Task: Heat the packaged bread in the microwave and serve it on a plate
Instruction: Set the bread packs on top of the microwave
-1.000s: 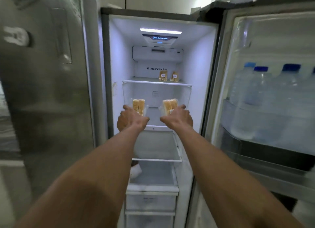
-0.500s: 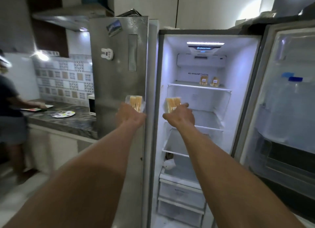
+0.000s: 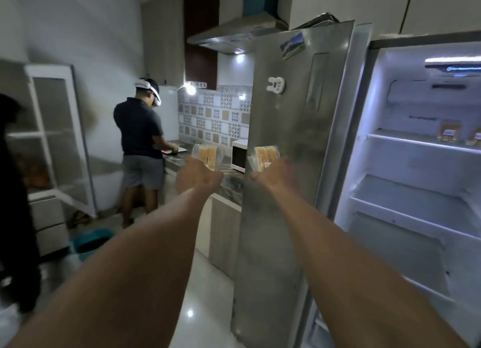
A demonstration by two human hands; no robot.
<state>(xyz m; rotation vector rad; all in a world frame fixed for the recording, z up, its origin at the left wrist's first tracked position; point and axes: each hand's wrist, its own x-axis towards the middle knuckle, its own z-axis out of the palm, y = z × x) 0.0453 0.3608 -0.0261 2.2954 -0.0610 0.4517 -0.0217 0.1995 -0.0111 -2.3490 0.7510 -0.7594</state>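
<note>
You have a clear pack of bread in each hand, mid-frame. The left pack (image 3: pixel 207 157) is gripped from below by your left hand (image 3: pixel 196 177). The right pack (image 3: pixel 265 158) is held up by your right hand (image 3: pixel 276 174), though blur hides how its fingers lie. The microwave (image 3: pixel 239 155) sits on the counter (image 3: pixel 230 186) just behind them.

The likely risk is the steel fridge door (image 3: pixel 294 204) close behind your right hand: a hasty swing could clip it and knock that pack loose. The fridge compartment (image 3: pixel 416 191) at right stands open, and you have no free hand to shut it. Another person (image 3: pixel 140 139) works at the counter, centre left. The floor (image 3: pixel 190 290) between you looks passable, bar a teal tub (image 3: pixel 91 241) at lower left.
</note>
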